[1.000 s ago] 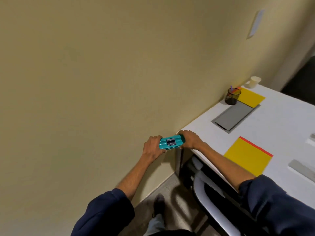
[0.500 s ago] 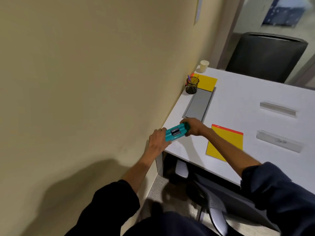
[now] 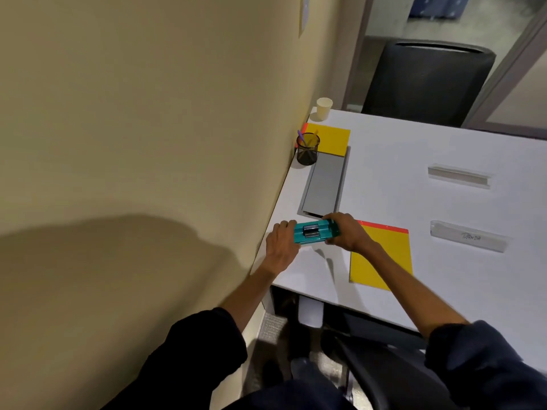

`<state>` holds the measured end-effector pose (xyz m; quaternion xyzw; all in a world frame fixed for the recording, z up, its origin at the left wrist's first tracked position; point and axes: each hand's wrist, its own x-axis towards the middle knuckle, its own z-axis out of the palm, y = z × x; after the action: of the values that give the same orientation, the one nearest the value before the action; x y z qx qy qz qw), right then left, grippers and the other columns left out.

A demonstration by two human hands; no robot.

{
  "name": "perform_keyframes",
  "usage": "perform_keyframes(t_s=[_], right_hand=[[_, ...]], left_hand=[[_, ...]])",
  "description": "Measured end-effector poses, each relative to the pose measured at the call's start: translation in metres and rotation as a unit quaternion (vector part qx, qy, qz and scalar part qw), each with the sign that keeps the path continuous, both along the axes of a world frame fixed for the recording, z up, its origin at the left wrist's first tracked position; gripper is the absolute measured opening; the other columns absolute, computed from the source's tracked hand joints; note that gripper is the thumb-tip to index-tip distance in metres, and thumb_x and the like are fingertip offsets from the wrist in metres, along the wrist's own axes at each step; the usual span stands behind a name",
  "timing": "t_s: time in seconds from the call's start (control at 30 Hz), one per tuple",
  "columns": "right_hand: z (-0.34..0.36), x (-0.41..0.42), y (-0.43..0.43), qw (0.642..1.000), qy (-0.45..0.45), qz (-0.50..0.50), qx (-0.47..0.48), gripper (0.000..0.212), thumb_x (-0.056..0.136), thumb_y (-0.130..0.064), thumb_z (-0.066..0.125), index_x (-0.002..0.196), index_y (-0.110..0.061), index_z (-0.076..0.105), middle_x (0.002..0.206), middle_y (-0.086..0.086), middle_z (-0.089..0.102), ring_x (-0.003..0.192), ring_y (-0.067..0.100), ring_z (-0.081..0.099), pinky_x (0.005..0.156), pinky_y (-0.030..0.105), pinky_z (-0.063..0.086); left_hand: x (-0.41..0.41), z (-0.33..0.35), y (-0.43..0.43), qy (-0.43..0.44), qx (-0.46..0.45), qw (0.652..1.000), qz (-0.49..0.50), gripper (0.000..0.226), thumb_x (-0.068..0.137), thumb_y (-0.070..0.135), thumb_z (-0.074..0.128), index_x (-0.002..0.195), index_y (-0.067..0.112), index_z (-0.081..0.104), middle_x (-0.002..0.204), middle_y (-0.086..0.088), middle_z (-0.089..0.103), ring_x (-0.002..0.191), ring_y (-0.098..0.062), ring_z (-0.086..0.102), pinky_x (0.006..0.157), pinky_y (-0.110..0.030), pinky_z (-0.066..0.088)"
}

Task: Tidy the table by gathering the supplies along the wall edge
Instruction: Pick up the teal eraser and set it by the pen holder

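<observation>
Both hands now carry the teal hole punch (image 3: pixel 316 231) over the table (image 3: pixel 414 149) corner; left hand (image 3: pixel 280 242) and right hand (image 3: pixel 347 232) clasp its ends, near the wall.

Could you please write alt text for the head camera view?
Both hands, left hand and right hand, hold a teal hole punch over the white table near the wall. Two yellow pads, a grey folder and a mesh pen cup lie nearby.

An office: a white worktop (image 3: pixel 414 161) against a beige wall; a black mesh pen cup (image 3: pixel 307 150); yellow paper pads (image 3: pixel 380 257); a black high-backed chair (image 3: pixel 426 81).
</observation>
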<state>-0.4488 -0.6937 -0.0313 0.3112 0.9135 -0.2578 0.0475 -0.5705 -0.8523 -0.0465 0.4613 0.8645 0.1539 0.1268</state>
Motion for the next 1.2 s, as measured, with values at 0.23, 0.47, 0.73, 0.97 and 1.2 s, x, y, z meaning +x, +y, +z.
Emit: perform_keyframes(t_s=[0.23,0.47,0.73,0.97,1.2], right_hand=[[-0.027,-0.036,0.044,0.999,0.04,0.005,-0.006,0.055,0.078,-0.023,0.08,0.127,-0.014,0.056,0.125,0.008,0.061,0.119,0.023,0.051,0.099,0.034,0.046],[-0.061,-0.076,0.082,0.983,0.129,-0.131,-0.019,0.054,0.075,-0.031,0.082,0.12,-0.011,0.061,0.116,0.009,0.062,0.108,0.021,0.057,0.08,0.02,0.045],[-0.082,-0.134,0.085,0.942,0.104,-0.31,-0.068,0.061,0.07,-0.049,0.083,0.113,-0.009,0.065,0.107,0.008,0.066,0.097,0.016,0.064,0.061,0.018,0.046],[-0.098,-0.173,0.085,0.918,0.084,-0.377,-0.09,0.073,0.069,-0.064,0.075,0.112,-0.007,0.058,0.107,0.011,0.059,0.096,0.022,0.065,0.064,0.027,0.051],[-0.105,-0.208,0.083,0.912,0.104,-0.391,-0.075,0.075,0.068,-0.063,0.077,0.112,-0.006,0.054,0.106,0.011,0.054,0.09,0.023,0.062,0.062,0.027,0.043]], left_hand=[[-0.037,-0.022,0.041,-0.024,0.082,0.996,0.016,0.054,0.079,0.003,0.075,0.13,-0.002,0.056,0.121,-0.019,0.062,0.113,-0.033,0.059,0.086,-0.043,0.058],[-0.071,-0.04,0.08,-0.038,0.065,0.989,0.129,0.079,0.087,0.012,0.068,0.151,0.01,0.021,0.151,-0.009,0.037,0.137,-0.022,0.042,0.105,-0.031,0.046],[-0.07,-0.068,0.098,0.034,0.026,0.991,0.125,0.069,0.093,0.028,0.063,0.149,0.007,0.029,0.154,-0.011,0.037,0.142,-0.023,0.038,0.119,-0.03,0.028],[-0.083,-0.085,0.103,-0.046,-0.001,0.993,0.112,0.066,0.098,0.026,0.056,0.152,0.01,0.022,0.159,-0.009,0.028,0.148,-0.022,0.028,0.121,-0.029,0.022],[-0.086,-0.112,0.107,-0.048,-0.046,0.991,0.112,0.069,0.098,0.026,0.056,0.154,0.01,0.019,0.162,-0.01,0.022,0.151,-0.022,0.02,0.123,-0.03,0.013]])
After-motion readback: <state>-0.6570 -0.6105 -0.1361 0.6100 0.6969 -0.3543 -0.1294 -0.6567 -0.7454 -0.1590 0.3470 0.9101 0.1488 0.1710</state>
